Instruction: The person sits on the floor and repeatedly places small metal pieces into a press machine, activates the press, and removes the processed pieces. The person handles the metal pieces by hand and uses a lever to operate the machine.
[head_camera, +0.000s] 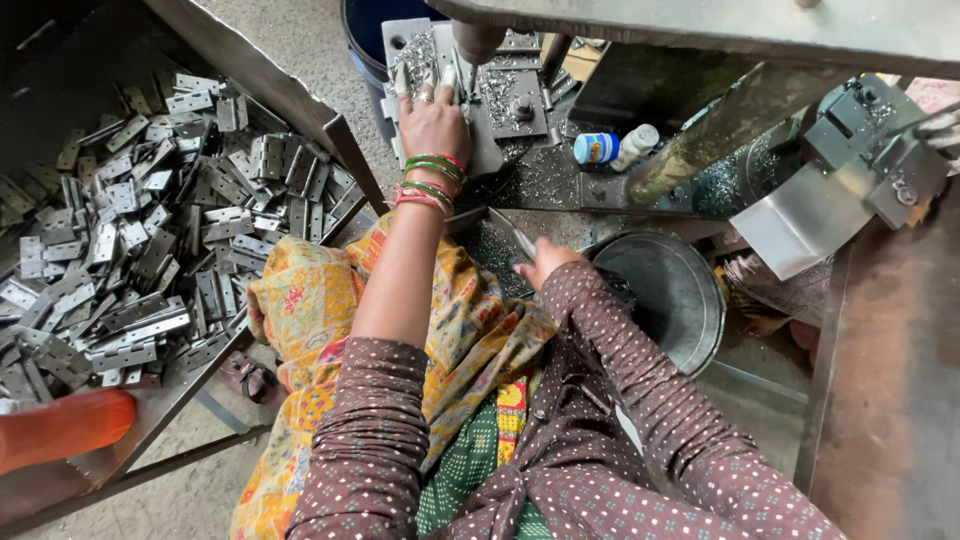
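Observation:
My left hand (432, 118), with green and red bangles on the wrist, presses flat on a grey metal hinge plate (408, 45) lying on the drill press table (520, 105), right beside the drill spindle (477, 40). My right hand (541, 262) is lower, closed around a thin metal piece (517, 238) above a tray of metal shavings (493, 252), next to a round steel bowl (668, 290). The fingers of the right hand are mostly hidden.
A large bin (130, 240) at the left holds several loose metal hinges. An orange object (62, 428) lies at its near edge. A small blue-and-white bottle (612, 147) lies by the machine. Another grey metal machine part (850, 170) stands at the right. A yellow patterned cloth (320, 310) covers my lap.

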